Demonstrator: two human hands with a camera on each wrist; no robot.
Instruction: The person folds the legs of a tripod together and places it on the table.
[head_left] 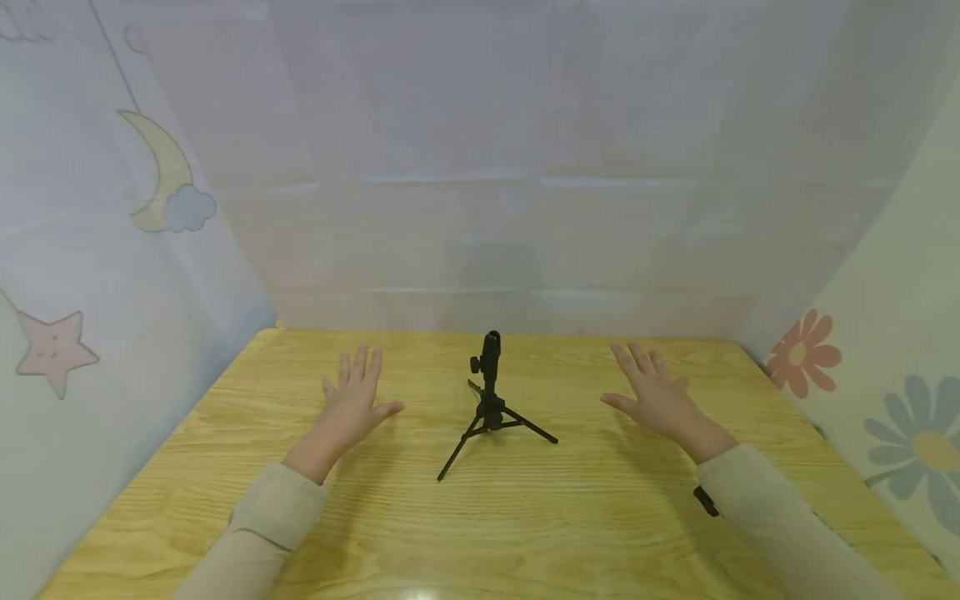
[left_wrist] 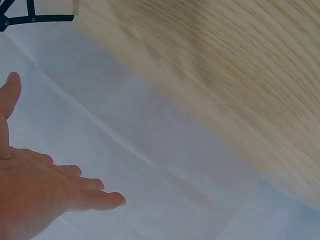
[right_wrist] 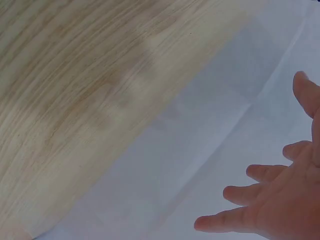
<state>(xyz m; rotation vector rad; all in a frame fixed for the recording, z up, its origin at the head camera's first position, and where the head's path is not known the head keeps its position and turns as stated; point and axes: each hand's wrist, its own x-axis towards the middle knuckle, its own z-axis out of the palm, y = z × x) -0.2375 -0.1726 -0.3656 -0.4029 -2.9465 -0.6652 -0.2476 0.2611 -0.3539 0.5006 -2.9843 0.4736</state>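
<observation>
A small black tripod stands upright on the wooden table, its legs spread and a clamp-like head with a side knob on top. To its left my left hand hovers over the table, fingers spread and straight, touching nothing. On the other side my right hand is held likewise, fingers apart, away from the tripod. The left wrist view shows the left hand with part of the tripod's legs at the top corner. In the right wrist view the right hand has its fingers fanned out.
A pale cloth backdrop rises behind the table's far edge. Side cloths bear a printed moon, star and flowers. A small black piece shows beside the right sleeve.
</observation>
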